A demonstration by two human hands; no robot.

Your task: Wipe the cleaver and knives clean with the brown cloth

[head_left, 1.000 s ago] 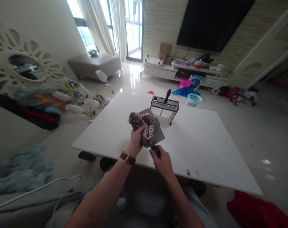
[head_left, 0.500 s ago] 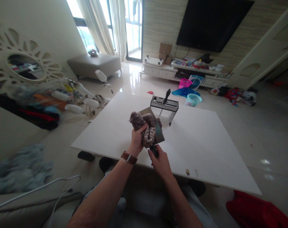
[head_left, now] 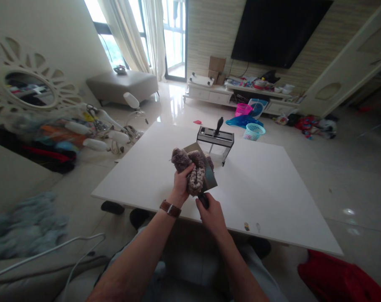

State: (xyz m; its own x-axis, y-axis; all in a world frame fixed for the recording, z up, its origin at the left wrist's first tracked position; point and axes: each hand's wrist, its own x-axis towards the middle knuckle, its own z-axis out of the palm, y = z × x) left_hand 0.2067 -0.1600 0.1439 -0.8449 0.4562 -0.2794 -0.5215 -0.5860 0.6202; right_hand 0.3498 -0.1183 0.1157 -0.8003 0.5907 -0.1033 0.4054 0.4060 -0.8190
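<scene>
My left hand (head_left: 180, 184), with a brown watch on its wrist, grips a fuzzy brown-grey cloth (head_left: 193, 170) and presses it against the flat blade of a cleaver (head_left: 207, 172). The cloth covers most of the blade. My right hand (head_left: 211, 214) is closed round the cleaver's black handle, just below the cloth. Both hands are above the near edge of a white table (head_left: 259, 188).
A grey knife rack (head_left: 215, 138) with one black-handled knife stands at the table's far side. Two small objects (head_left: 251, 227) lie near the table's front edge. Toys and baskets clutter the floor beyond. A red thing (head_left: 338, 281) lies at the lower right.
The cleaver has tilted more upright and the cloth has shifted slightly along its blade. Both hands stay in nearly the same place.
</scene>
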